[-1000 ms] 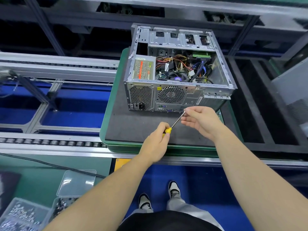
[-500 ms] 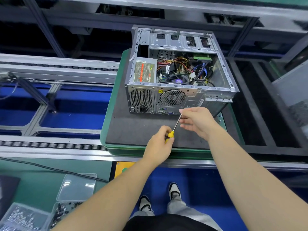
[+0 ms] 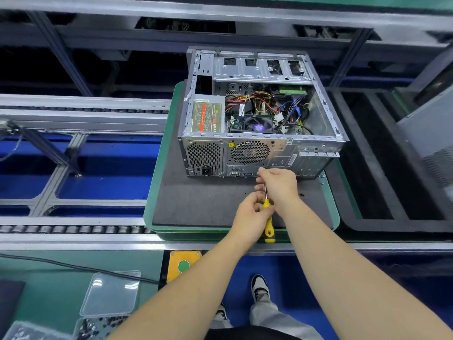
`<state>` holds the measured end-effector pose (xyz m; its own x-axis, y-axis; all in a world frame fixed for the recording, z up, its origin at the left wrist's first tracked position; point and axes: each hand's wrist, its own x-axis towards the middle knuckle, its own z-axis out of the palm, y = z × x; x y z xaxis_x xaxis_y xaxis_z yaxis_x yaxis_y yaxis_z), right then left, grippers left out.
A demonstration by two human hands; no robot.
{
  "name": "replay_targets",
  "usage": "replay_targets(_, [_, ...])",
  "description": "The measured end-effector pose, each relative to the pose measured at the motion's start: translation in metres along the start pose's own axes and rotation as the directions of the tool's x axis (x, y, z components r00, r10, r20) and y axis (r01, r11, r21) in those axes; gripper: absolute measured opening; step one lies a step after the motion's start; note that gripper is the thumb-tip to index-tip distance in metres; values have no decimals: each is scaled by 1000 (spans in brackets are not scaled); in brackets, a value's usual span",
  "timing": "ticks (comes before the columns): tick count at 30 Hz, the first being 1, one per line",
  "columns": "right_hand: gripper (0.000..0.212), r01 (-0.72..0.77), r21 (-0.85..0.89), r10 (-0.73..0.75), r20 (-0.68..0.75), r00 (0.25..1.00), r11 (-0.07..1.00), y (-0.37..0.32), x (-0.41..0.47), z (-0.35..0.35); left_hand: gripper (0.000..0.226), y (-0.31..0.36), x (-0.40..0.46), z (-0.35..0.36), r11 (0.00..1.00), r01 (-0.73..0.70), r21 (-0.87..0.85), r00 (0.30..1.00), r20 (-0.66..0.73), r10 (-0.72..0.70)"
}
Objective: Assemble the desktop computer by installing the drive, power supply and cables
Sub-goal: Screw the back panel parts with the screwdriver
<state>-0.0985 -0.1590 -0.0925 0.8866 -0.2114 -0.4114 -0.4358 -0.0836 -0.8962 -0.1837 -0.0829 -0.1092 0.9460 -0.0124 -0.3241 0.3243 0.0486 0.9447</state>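
Gripping one screwdriver [image 3: 267,217], both hands, left hand [image 3: 252,217] and right hand [image 3: 279,185], sit just before the computer case [image 3: 259,143].

Open silver computer case [image 3: 259,114], side up, power supply [image 3: 207,114] installed inside.

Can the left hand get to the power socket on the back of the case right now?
Probably yes, but not freely: the left hand grips the screwdriver. Nothing stands between it and the power socket, which faces the person.
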Motion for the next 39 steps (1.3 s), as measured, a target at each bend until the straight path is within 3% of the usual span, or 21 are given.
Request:
replay_targets(11, [25,46,-10,-47,-31,998,999,4,5,2,18,2,8,-2,991,-12,133,1000,-17,14])
replay_targets(18, [29,84,-101,-84,5,996,991,1,8,0,15,1,8,2,993,-27,117,999,-24,30])
replay_targets(25, [29,76,-86,-78,-17,997,993,5,10,1,17,2,8,-1,993,-11,117,1000,-22,13])
replay_targets(36, [12,-85,128,71,106,992,988,12,7,-10,12,5,7,0,996,-8,92,1000,-26,11])
replay_targets(39, [18,-133,157,109,151,983,979,25,-8,-24,11,3,9,-1,997,-7,79,1000,-22,9])
